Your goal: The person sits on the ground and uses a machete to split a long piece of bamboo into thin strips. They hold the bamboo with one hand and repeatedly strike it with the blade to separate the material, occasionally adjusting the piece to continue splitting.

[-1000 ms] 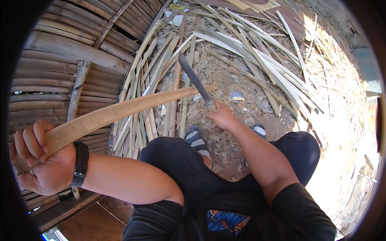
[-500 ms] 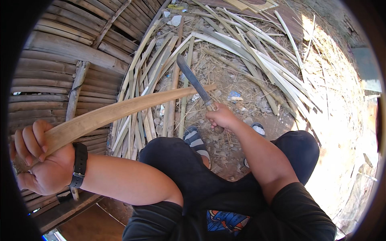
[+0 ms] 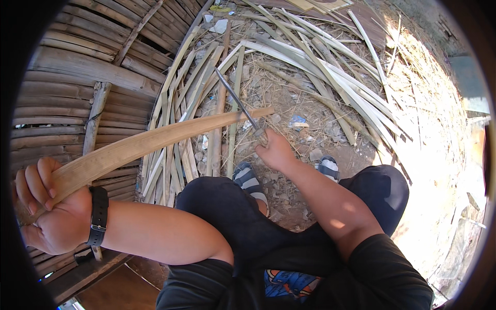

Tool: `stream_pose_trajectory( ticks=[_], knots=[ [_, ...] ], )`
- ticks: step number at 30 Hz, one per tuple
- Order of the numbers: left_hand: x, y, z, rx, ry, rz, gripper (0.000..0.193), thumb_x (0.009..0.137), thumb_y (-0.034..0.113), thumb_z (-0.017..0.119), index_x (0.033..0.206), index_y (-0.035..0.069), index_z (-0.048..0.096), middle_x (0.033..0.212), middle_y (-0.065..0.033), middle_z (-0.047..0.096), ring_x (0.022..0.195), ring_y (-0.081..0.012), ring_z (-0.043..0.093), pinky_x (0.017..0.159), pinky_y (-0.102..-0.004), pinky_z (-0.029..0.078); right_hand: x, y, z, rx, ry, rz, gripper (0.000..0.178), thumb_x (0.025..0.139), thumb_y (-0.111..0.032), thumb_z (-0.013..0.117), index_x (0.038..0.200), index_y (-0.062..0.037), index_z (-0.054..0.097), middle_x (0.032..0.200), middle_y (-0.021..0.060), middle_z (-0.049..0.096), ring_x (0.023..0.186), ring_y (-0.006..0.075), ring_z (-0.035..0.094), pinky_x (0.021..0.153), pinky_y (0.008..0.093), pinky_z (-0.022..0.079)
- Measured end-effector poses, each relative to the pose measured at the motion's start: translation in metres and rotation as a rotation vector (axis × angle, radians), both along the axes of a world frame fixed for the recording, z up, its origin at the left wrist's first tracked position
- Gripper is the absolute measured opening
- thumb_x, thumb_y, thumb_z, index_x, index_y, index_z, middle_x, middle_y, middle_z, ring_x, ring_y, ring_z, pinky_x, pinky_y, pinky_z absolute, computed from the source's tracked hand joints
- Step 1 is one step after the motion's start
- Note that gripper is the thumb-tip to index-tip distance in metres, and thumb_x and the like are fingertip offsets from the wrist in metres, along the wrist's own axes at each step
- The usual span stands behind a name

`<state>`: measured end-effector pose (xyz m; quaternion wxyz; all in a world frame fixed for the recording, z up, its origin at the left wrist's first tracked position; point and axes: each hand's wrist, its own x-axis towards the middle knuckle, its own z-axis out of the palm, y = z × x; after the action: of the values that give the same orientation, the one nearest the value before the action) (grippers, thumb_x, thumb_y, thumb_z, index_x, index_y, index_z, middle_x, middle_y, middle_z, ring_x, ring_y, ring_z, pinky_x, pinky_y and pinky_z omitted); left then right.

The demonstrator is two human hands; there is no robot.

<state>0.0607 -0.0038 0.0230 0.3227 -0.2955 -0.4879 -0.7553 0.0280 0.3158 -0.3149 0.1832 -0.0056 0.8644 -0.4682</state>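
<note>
My left hand [image 3: 54,206], with a black watch on its wrist, is closed round the near end of a long split bamboo slat [image 3: 139,143]. The slat stretches to the right across the front of my knees, its far tip over the littered ground. My right hand [image 3: 275,150] grips the handle of a machete [image 3: 237,101]. Its dark blade points up and to the left, seen nearly edge-on, and crosses the slat close to the far tip. Whether blade and slat touch, I cannot tell.
Several bamboo strips [image 3: 173,113] lie heaped ahead on the left, and more long strips [image 3: 330,77] spread to the right. A slatted bamboo wall [image 3: 62,111] stands at my left. My sandalled feet [image 3: 250,181] are on ground strewn with shavings and straw.
The machete has turned from showing its flat side to nearly edge-on and shifted slightly left. My right hand has moved a little left with it. The slat stays almost in place.
</note>
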Motion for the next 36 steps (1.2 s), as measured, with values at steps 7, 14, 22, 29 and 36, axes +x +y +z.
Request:
stream_pose_trajectory(
  ticks=[7,14,22,29,36],
  knots=[
    [-0.005,-0.002,-0.003,0.018,-0.005,0.099,0.036,0.083,0.038,0.065,0.096,0.009,0.050,0.070,0.0010,0.044,0.054,-0.0112,0.040,0.054,-0.0278,0.032,0.018,0.004,-0.052,0.093,0.021,-0.114,0.043,0.083,-0.021,0.071,0.114,0.0053,0.057,0.091,0.0294,0.069,0.092,0.0470,0.068,0.084,0.0509,0.054],
    [-0.007,-0.002,-0.004,0.027,0.000,0.114,0.037,0.087,0.042,0.062,0.098,0.009,0.050,0.071,0.0004,0.044,0.054,-0.0112,0.038,0.054,-0.0281,0.032,0.006,0.000,0.002,-0.062,0.024,0.023,0.043,0.082,-0.021,0.070,0.114,0.0047,0.057,0.084,0.0270,0.067,0.085,0.0428,0.069,0.077,0.0478,0.053],
    [-0.010,-0.016,-0.007,-0.007,-0.014,0.115,0.043,0.088,0.049,0.061,0.098,0.009,0.050,0.071,0.0015,0.042,0.053,-0.0110,0.037,0.053,-0.0278,0.031,-0.005,0.020,-0.043,0.059,-0.079,-0.005,0.048,0.081,-0.021,0.070,0.119,0.0057,0.056,0.098,0.0309,0.069,0.096,0.0464,0.067,0.085,0.0496,0.054],
    [-0.011,-0.019,-0.012,0.038,-0.005,0.206,0.041,0.088,0.047,0.059,0.099,0.009,0.048,0.071,0.0010,0.042,0.052,-0.0114,0.037,0.053,-0.0282,0.031,0.014,-0.009,0.034,-0.013,-0.012,0.121,0.058,0.081,-0.019,0.069,0.130,0.0069,0.053,0.091,0.0295,0.070,0.090,0.0420,0.070,0.081,0.0470,0.055],
    [-0.010,-0.030,-0.007,0.011,-0.030,0.199,0.050,0.090,0.057,0.059,0.098,0.008,0.049,0.071,0.0015,0.043,0.053,-0.0114,0.037,0.053,-0.0276,0.031,0.010,-0.009,-0.026,0.134,-0.070,-0.065,0.041,0.083,-0.017,0.070,0.113,0.0058,0.055,0.098,0.0300,0.069,0.094,0.0443,0.069,0.082,0.0502,0.056]
  ],
)
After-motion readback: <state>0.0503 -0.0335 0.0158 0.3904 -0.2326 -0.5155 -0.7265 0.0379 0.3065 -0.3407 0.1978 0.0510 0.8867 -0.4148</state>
